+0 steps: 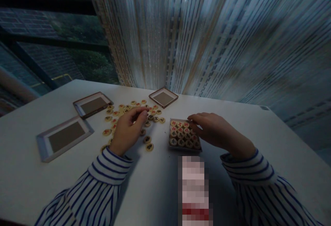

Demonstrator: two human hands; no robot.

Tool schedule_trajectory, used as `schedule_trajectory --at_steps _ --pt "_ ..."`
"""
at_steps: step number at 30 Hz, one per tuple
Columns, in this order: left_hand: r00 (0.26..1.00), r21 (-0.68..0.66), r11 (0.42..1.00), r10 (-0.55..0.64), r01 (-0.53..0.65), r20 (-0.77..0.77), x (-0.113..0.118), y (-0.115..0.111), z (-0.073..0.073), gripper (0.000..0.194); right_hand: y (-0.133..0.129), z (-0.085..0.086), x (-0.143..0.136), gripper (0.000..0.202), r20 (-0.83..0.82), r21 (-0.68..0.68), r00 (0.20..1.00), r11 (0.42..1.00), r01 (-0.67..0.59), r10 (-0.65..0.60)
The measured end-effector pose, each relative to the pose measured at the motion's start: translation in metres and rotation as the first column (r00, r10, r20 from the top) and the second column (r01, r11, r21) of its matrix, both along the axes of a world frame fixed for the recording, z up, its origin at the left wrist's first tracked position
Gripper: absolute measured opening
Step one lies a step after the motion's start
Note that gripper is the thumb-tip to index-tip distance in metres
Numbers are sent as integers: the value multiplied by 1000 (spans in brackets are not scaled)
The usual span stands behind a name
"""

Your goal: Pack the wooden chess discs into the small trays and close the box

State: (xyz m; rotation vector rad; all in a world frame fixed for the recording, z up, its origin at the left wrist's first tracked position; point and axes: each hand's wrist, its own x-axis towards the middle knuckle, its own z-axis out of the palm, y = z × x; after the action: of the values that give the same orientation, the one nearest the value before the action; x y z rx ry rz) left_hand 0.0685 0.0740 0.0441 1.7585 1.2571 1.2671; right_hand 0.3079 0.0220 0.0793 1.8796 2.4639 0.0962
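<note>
My left hand (130,127) hovers over a loose spread of round Chinese chess pieces (149,147), its thumb and fingertips pinched together. Whatever may be between those fingertips is too small to make out. On the right stands a small open box (184,148) with rows of Chinese chess pieces (180,129) in it, red characters toward the back and dark ones nearer me. My right hand (216,129) reaches over the box's right side, fingers bent and thumb down by the pieces there. It hides the box's far right corner, and what its fingertips grip cannot be seen.
Three shallow frame-like trays or lids lie on the white table (155,188): one at the left front (64,138), another behind it (93,104) and a third at the back (163,97). A string curtain (168,47) hangs behind the table, with a window at the left.
</note>
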Motion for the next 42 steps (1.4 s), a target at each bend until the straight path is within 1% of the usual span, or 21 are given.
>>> schedule_trajectory --at_steps 3,7,11,14,17,20,23,27,35,42 --pt "999 -8 1000 6 -7 -45 -14 4 -2 30 -1 1 -3 27 -12 24 999 999 -41 41" --pt "996 22 999 46 -44 -72 -29 8 -5 27 -2 -2 -10 25 -69 88 990 989 -116 122" --pt "975 84 995 70 -53 -210 -37 6 -9 24 -3 -5 -20 23 -145 146 974 978 -152 174" --pt "947 131 991 32 11 -319 -39 6 -14 25 -3 -6 -25 23 -163 162 967 973 -167 193" --pt "896 158 979 -48 130 -441 -41 8 -18 29 -4 -7 -27 23 -155 177 965 967 -183 211" --pt "822 152 959 -116 238 -558 -41 11 -23 31 -4 -7 -27 24 -150 189 965 964 -185 215" --pt "768 122 953 -143 277 -624 -41 13 -27 33 -5 -7 -27 24 -156 195 964 963 -184 216" --pt "737 91 947 -177 307 -652 -42 14 -31 34 -6 -5 -27 24 -167 189 962 964 -185 217" --pt "724 83 940 -197 331 -661 -41 15 -33 30 -6 -7 -25 23 -148 190 965 964 -187 216" --pt "720 77 946 -186 315 -669 -41 15 -35 29 -6 -6 -26 23 -134 188 968 964 -186 213"
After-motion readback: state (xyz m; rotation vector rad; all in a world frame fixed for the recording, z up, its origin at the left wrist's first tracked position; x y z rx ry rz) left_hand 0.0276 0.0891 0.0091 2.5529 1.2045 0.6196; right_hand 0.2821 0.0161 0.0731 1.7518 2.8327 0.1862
